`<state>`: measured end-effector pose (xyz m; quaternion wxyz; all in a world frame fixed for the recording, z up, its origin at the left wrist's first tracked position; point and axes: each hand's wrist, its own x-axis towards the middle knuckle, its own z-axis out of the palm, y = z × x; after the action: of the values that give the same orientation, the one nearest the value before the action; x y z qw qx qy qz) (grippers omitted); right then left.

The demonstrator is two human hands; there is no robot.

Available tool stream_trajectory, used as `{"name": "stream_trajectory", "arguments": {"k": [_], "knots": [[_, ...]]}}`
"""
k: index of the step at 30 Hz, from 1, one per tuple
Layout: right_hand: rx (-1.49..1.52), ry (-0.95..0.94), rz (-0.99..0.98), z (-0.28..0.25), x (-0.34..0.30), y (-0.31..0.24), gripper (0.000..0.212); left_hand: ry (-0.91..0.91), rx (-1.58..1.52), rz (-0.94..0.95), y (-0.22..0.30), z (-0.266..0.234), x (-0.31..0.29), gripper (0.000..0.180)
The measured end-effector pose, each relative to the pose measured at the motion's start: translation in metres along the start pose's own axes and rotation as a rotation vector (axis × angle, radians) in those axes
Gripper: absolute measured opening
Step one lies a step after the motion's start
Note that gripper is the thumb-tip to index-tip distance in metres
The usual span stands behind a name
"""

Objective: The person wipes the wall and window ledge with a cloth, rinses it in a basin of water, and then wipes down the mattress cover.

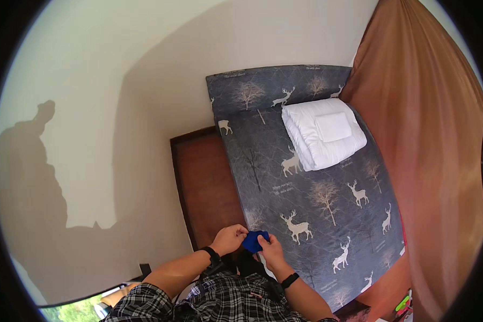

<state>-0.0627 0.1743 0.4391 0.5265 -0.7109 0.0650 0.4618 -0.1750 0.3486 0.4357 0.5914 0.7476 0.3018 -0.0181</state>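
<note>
1. Blue cloth [254,242] was in both of the person's hands, by the left edge of the bed [268,201], toward its near end; whether it touched the bed could not be told
2. At that edge of the bed, the left hand [229,240] had its thumb and fingertips drawn together and appeared to pinch the cloth's upper left corner
3. Nearer the bed's middle, the right hand [272,250] gripped the other side of the cloth, its thumb pressed on top and its fingers mostly hidden behind
4. The step in hand looked like two-handed handling of the cloth, which was small and bunched rather than spread out
5. A next move seemed to call for a firm right grip and free left fingertips to find or shift an edge
6. On the bed, toward its headboard, lay a folded white quilt [303,131] with a flat white square [333,126] on top
7. A brown curtain [413,134] hung along the bed's right side, and reddish floor [206,182] showed on its left
</note>
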Motion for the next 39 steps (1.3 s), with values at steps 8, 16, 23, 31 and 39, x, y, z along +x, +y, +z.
{"name": "stream_trajectory", "arguments": {"k": [8,16,23,31,39], "knots": [[0.238,-0.057,-0.024,-0.014,0.067,-0.02,0.037,-0.056,0.146,0.123,0.043,-0.013,0.068,0.023],[0.35,0.0,-0.08,-0.04,0.103,-0.041,0.043,-0.18,0.196,0.054,0.082,-0.01,0.125,0.022],[-0.038,0.435,-0.264,-0.05,0.132,-0.034,0.041,-0.254,0.363,0.251,0.109,-0.019,0.177,0.02],[-0.013,0.597,-0.215,-0.03,0.179,-0.04,0.037,-0.241,0.26,0.252,0.079,-0.058,0.271,0.019],[-0.089,0.6,-0.025,0.029,0.248,-0.089,0.036,-0.303,0.495,0.421,0.067,-0.139,0.371,0.021]]}}
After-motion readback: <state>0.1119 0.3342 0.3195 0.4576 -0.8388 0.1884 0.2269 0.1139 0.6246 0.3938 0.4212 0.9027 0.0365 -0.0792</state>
